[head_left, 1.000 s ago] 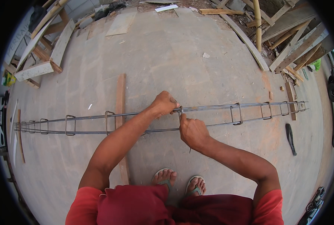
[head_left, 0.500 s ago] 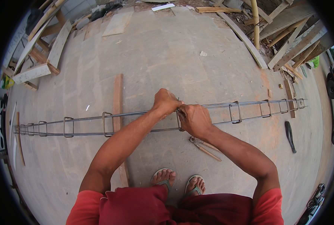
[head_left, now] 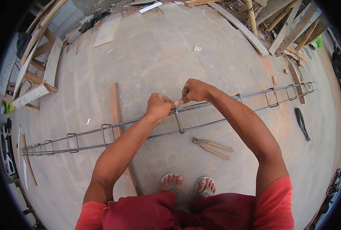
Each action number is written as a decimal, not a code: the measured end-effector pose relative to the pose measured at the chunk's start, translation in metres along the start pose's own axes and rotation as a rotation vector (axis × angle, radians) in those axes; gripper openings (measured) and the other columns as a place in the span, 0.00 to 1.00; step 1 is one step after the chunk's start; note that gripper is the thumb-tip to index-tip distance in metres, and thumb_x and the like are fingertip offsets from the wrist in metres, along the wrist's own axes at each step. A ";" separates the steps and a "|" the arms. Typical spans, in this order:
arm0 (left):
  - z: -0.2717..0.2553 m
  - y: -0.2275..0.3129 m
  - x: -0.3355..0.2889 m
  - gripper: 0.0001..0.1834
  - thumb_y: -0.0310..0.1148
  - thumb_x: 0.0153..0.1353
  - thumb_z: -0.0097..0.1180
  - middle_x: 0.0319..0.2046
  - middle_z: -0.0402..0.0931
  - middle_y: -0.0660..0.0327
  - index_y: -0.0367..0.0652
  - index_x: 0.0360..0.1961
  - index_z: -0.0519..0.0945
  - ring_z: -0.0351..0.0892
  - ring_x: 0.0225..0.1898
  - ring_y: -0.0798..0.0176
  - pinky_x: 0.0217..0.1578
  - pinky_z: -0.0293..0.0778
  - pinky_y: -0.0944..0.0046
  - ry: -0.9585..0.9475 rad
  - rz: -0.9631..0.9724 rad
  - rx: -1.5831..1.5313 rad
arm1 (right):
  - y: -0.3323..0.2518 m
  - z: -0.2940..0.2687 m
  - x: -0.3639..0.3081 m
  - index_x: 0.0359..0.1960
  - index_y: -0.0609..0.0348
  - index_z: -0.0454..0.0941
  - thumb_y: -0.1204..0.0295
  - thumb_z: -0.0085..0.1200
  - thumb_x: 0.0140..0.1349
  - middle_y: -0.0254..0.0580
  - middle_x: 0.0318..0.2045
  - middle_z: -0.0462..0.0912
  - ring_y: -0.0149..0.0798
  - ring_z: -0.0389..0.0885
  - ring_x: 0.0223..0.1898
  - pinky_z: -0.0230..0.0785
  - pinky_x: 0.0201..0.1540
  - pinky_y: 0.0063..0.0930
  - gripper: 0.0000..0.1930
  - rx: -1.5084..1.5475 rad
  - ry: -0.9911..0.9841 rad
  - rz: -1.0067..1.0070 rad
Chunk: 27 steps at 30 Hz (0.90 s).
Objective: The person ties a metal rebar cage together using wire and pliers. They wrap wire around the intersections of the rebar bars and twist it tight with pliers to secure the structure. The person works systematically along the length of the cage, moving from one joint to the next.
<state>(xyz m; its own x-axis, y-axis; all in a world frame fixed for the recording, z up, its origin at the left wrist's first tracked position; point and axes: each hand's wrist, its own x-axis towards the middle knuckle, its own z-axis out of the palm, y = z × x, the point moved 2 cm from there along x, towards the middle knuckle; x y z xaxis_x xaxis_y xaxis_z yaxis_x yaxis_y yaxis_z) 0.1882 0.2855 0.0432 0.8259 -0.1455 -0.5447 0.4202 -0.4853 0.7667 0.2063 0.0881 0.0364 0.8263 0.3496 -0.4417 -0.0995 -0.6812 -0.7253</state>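
Note:
A long, narrow rebar cage (head_left: pixel 201 126) runs across the picture, its steel bars joined by rectangular stirrups. Above the upper bars, near the middle stirrup (head_left: pixel 179 121), my left hand (head_left: pixel 161 106) pinches a thin tie wire with thumb and finger. My right hand (head_left: pixel 195 91) is closed too, its fingertips meeting the left thumb at the wire; the wire itself is mostly hidden. Below the cage, on the concrete floor, lie pincers (head_left: pixel 198 141) with light brown handles, touched by neither hand.
A wooden beam (head_left: pixel 116 103) passes under the cage left of my hands. A dark curved strip (head_left: pixel 301 124) lies at the right. Timber frames (head_left: pixel 51 63) stand far left, more boards (head_left: pixel 239 27) far right. My sandalled feet (head_left: pixel 205 186) are close below the pincers.
My right hand has lifted from the stirrup's side to above the upper bars, uncovering the stirrup. The left hand stays near the same corner. The view has tilted and shifted.

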 end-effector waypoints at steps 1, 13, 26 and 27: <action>-0.003 -0.001 -0.002 0.11 0.25 0.61 0.75 0.23 0.83 0.56 0.32 0.25 0.85 0.84 0.25 0.65 0.24 0.82 0.67 -0.008 0.007 -0.005 | 0.005 0.005 0.011 0.35 0.61 0.92 0.68 0.76 0.55 0.46 0.27 0.89 0.44 0.85 0.30 0.76 0.36 0.38 0.11 0.068 -0.112 0.100; -0.009 -0.006 -0.006 0.07 0.19 0.56 0.74 0.25 0.85 0.53 0.30 0.26 0.85 0.82 0.25 0.65 0.29 0.79 0.64 -0.129 0.088 -0.027 | 0.015 0.020 0.048 0.41 0.48 0.93 0.65 0.77 0.51 0.35 0.33 0.90 0.38 0.84 0.37 0.74 0.39 0.38 0.14 -0.027 -0.321 -0.108; 0.002 -0.007 0.002 0.07 0.16 0.55 0.72 0.23 0.84 0.54 0.32 0.23 0.85 0.80 0.22 0.64 0.25 0.75 0.63 -0.136 0.073 -0.085 | 0.033 0.009 -0.008 0.39 0.65 0.85 0.66 0.56 0.75 0.52 0.33 0.90 0.49 0.87 0.26 0.79 0.31 0.39 0.14 0.493 0.381 0.143; 0.001 -0.008 0.001 0.07 0.16 0.55 0.71 0.23 0.83 0.54 0.32 0.23 0.85 0.79 0.22 0.65 0.25 0.74 0.63 -0.127 0.063 -0.091 | 0.028 -0.001 -0.021 0.37 0.65 0.84 0.66 0.55 0.76 0.53 0.31 0.90 0.51 0.86 0.24 0.79 0.30 0.41 0.14 0.268 0.625 0.049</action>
<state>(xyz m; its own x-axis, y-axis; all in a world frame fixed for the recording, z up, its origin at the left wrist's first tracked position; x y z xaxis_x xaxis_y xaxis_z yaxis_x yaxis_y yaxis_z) 0.1853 0.2885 0.0368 0.8000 -0.2839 -0.5285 0.4057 -0.3929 0.8252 0.1860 0.0611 0.0258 0.9743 -0.1698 -0.1480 -0.2126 -0.4761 -0.8533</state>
